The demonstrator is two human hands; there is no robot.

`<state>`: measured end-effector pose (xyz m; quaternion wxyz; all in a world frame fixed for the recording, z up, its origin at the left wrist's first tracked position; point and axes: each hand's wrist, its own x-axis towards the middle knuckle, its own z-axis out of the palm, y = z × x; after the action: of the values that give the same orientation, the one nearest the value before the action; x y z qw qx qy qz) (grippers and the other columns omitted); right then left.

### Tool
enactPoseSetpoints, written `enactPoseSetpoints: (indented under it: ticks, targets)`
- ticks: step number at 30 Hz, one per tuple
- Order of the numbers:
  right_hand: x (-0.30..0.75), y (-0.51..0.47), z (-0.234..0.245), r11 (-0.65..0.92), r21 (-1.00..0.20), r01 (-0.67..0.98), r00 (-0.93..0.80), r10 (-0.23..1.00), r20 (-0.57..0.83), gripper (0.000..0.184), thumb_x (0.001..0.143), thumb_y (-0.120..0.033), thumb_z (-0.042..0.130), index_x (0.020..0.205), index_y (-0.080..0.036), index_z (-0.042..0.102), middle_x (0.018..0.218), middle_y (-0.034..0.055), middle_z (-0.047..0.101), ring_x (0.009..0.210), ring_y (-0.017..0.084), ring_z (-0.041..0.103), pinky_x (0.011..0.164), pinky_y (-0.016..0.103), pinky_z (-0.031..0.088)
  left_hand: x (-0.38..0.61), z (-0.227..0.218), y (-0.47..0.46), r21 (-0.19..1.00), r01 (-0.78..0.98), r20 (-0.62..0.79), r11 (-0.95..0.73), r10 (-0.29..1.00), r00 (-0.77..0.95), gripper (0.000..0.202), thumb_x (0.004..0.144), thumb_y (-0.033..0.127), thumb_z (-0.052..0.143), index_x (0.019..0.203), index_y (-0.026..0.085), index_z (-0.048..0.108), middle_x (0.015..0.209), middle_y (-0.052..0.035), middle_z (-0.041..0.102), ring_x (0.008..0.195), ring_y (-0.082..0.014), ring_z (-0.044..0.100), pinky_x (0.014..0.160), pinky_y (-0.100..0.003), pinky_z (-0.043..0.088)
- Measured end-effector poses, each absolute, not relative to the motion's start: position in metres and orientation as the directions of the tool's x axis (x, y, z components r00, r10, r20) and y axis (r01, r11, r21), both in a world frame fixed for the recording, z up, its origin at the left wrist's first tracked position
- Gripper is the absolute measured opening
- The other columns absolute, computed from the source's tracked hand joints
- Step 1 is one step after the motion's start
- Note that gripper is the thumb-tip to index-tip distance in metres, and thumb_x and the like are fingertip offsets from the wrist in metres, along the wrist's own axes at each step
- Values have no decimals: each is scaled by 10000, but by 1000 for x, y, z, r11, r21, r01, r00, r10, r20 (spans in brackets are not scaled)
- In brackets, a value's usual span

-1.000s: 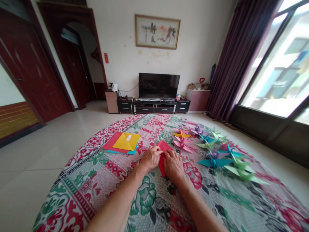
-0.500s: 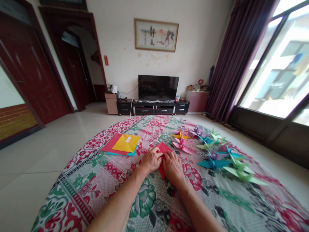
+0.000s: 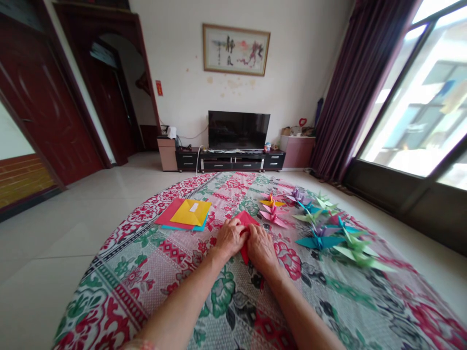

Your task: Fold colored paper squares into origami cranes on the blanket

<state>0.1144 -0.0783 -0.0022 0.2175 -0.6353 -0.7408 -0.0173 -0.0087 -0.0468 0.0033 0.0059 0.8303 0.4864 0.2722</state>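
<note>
A folded red paper point(image 3: 246, 219) lies on the flowered cloth point(image 3: 153, 272) in front of me. My left hand point(image 3: 229, 237) presses on its left side with fingers curled down onto it. On the right side of the paper my right hand point(image 3: 261, 248) does the same, and the two hands almost touch over the middle crease. Part of the paper is hidden under both hands; its far point and a near tip show between them.
A stack of coloured paper sheets point(image 3: 184, 214), yellow on top, lies to the left. Several folded paper cranes point(image 3: 321, 228) in pink, teal, purple and green stand to the right. Bare tiled floor point(image 3: 51, 243) surrounds the cloth; a TV point(image 3: 238, 130) on a low cabinet stands at the far wall.
Both hands stay pressed on the red paper, with only small finger shifts. The view has moved slightly.
</note>
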Motion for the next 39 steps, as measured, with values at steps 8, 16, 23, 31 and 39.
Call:
enactPoseSetpoints:
  ticks: [8, 16, 23, 31, 39]
  targets:
    - [113, -81, -1, 172, -255, 952, -79, 938, 337, 342, 879, -187, 335, 1199, -187, 453, 1192, 96, 519, 1070, 202, 448, 867, 294, 301, -8, 1, -45, 301, 810, 430, -504, 829, 356, 204, 851, 320, 486, 873, 196, 648, 940, -51, 576, 926, -177, 505, 879, -323, 397]
    - [110, -82, 2, 139, -237, 961, -47, 933, 358, 248, 882, -189, 333, 1038, -189, 526, 1022, 79, 563, 942, 202, 489, 795, 293, 327, -3, -3, -45, 219, 826, 425, -519, 813, 399, 283, 896, 308, 385, 922, 213, 650, 1182, -59, 538, 999, -221, 472, 866, -358, 411]
    - [112, -83, 0, 155, -243, 958, -59, 930, 364, 247, 875, -173, 348, 1039, -204, 529, 1011, 67, 562, 900, 193, 496, 771, 285, 327, 0, -5, -42, 201, 772, 373, -603, 776, 508, 295, 919, 217, 305, 984, 174, 589, 1012, -55, 597, 1013, -168, 502, 927, -308, 392]
    - [116, -79, 2, 146, -230, 962, -65, 943, 328, 291, 860, -178, 380, 1117, -215, 510, 1082, 75, 546, 967, 201, 488, 774, 290, 314, -7, -6, -55, 204, 783, 352, -588, 790, 502, 368, 913, 290, 320, 1214, 147, 477, 1293, -110, 491, 1227, -220, 402, 1014, -394, 329]
    - [124, -67, 4, 154, -123, 980, -103, 932, 347, 191, 855, -193, 397, 983, -205, 538, 999, 73, 548, 897, 205, 489, 718, 293, 319, -7, -10, -56, 203, 810, 301, -550, 822, 483, 422, 906, 272, 300, 1279, 130, 438, 1361, -119, 427, 1274, -241, 358, 1046, -444, 290]
